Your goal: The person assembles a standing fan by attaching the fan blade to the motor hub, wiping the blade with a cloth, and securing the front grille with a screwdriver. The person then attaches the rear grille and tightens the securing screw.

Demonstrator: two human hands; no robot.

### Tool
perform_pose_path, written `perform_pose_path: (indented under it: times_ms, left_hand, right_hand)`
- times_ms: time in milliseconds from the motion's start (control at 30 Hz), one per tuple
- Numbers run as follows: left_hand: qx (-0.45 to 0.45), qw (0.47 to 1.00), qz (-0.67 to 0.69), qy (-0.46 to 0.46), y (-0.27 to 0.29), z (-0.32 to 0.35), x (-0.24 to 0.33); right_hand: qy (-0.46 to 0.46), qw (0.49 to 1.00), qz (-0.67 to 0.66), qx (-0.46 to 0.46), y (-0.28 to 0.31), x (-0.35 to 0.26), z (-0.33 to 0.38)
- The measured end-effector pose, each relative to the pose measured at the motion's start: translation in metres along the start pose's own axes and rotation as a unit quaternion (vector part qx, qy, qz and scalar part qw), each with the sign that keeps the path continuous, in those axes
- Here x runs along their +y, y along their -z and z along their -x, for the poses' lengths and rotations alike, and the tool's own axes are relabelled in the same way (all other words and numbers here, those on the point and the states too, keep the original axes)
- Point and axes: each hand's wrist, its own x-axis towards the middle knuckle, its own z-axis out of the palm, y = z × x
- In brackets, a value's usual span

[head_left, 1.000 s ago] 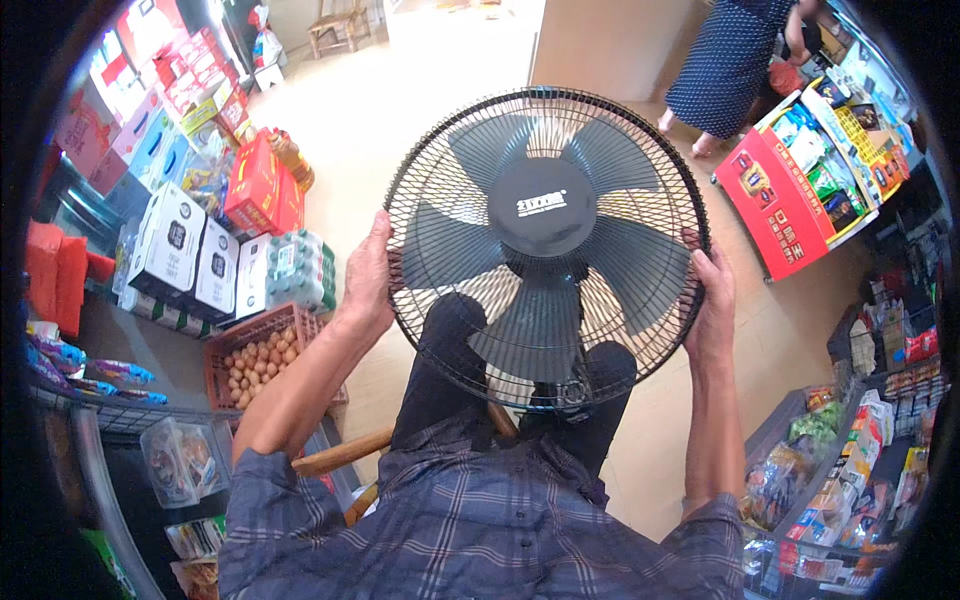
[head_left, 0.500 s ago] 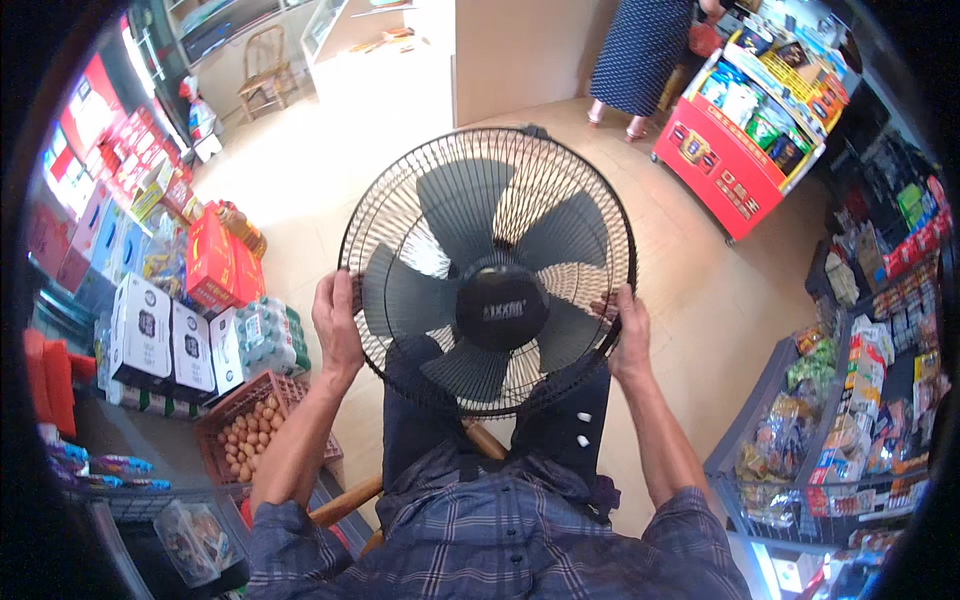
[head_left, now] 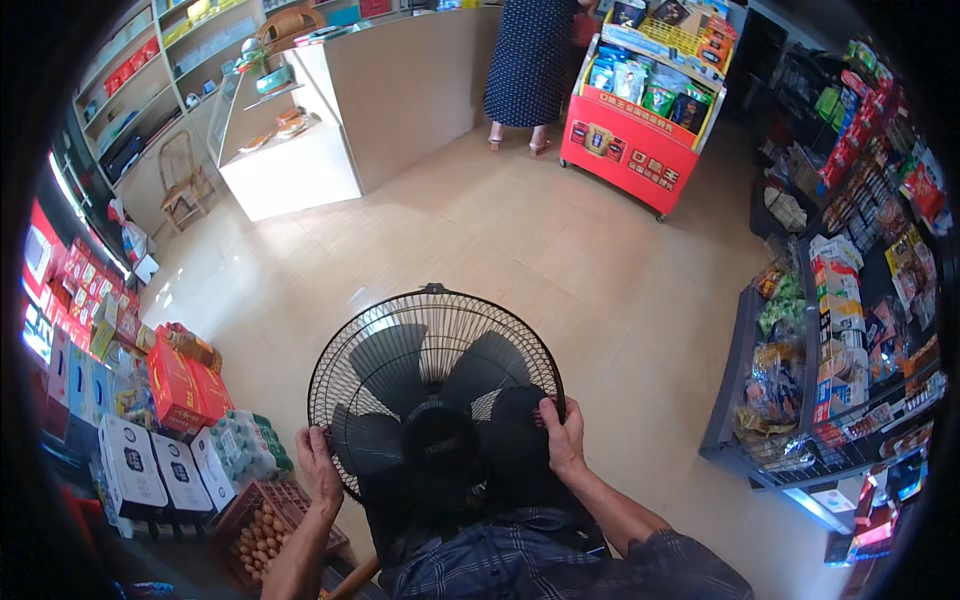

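A round black fan head (head_left: 437, 440), with wire cage and dark blades, rests over my lap. My left hand (head_left: 320, 465) grips the left rim of its cage. On the opposite rim, my right hand (head_left: 563, 435) has its thumb on the near side and its other fingers partly hidden behind the wires. The hub faces up toward me, in shadow. My legs show dimly through and below the cage.
A crate of eggs (head_left: 262, 540) stands by my left forearm, beside white cartons (head_left: 133, 465) and red boxes (head_left: 182, 385). Snack shelves (head_left: 790, 380) line the right. Ahead are a counter (head_left: 420, 100), a person in a dotted skirt (head_left: 515, 70) and a red display cart (head_left: 630, 145).
The view has tilted up, so more of the room ahead shows. The fan sits lower and tilts away more, closer to my lap, with both hands still on its rim.
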Motion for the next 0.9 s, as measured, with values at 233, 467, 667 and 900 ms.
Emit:
perform_pose_path:
  times_ms: [233, 467, 667, 900]
  left_hand:
    - [-0.051, 0.994, 0.04, 0.085, 0.016, -0.021, -0.001]
    - [-0.139, 0.968, -0.084, 0.192, 0.012, -0.057, 0.024]
    - [-0.164, 0.95, -0.196, 0.18, 0.002, -0.098, 0.04]
    - [-0.319, 0.883, -0.325, -0.117, -0.118, -0.14, 0.138]
  right_hand:
    - [0.029, 0.997, 0.07, 0.002, 0.006, 0.015, 0.011]
    - [0.034, 0.996, 0.084, -0.013, 0.007, 0.011, 0.007]
    - [0.027, 0.993, 0.111, -0.006, 0.012, 0.006, 0.005]
    - [0.059, 0.99, 0.129, -0.022, 0.015, 0.002, 0.011]
